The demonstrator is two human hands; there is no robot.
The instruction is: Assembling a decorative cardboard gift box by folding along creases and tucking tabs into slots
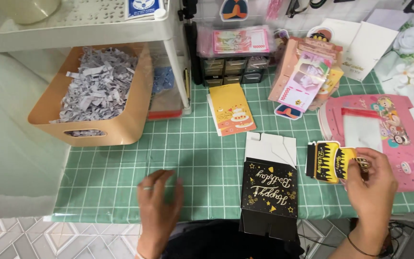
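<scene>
A green checked mat (202,153) covers the bench. The right hand (372,184) pinches what looks like a black-and-gold card (329,163) beside the flat black box (269,189); the left hand (159,206) rests open, empty.

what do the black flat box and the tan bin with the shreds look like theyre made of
Black flat box: looks like thin printed card with shiny gold foil-like lettering; white unprinted flaps and crisp fold lines show. Tan bin: probably moulded plastic, matte, with rounded corners and a cut-out handle. The shreds look like cut paper strips.
</scene>
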